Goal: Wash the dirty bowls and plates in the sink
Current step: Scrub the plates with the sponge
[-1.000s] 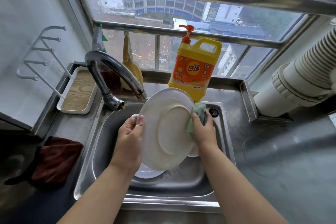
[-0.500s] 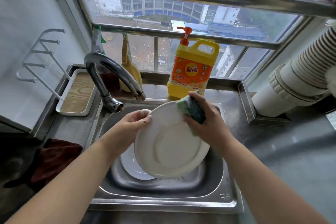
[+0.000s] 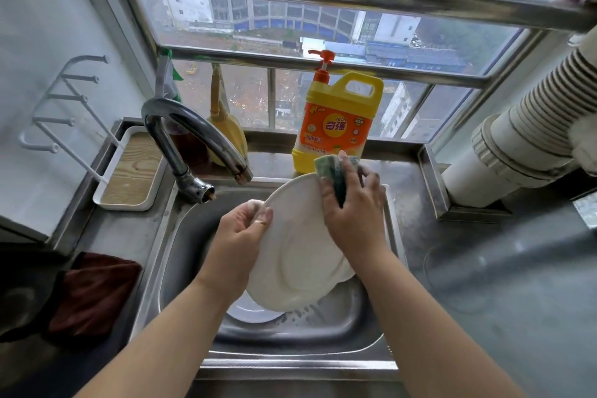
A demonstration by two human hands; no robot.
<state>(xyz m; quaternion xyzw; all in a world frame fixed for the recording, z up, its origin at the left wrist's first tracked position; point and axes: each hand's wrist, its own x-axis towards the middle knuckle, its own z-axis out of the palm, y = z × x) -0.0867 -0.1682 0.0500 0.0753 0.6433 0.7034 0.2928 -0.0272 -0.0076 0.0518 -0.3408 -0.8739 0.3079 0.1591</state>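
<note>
A white plate [image 3: 297,255] is held tilted over the steel sink [image 3: 181,236]. My left hand [image 3: 240,236] grips its left rim, thumb on the face. My right hand [image 3: 352,207] holds a green sponge [image 3: 332,176] against the plate's upper right edge. Under the held plate, another white dish [image 3: 255,310] lies on the sink floor, mostly hidden.
A curved faucet [image 3: 193,145] arches over the sink's back left. A yellow detergent bottle [image 3: 336,126] stands on the sill behind. A white tray [image 3: 129,171] and wall rack [image 3: 61,107] sit at left, a dark red cloth [image 3: 93,294] on the counter, a white duct [image 3: 517,139] at right.
The sponge hand slid from the plate's right edge to its upper rim. The plate tilted and shifted slightly; my left hand kept its grip on the left rim.
</note>
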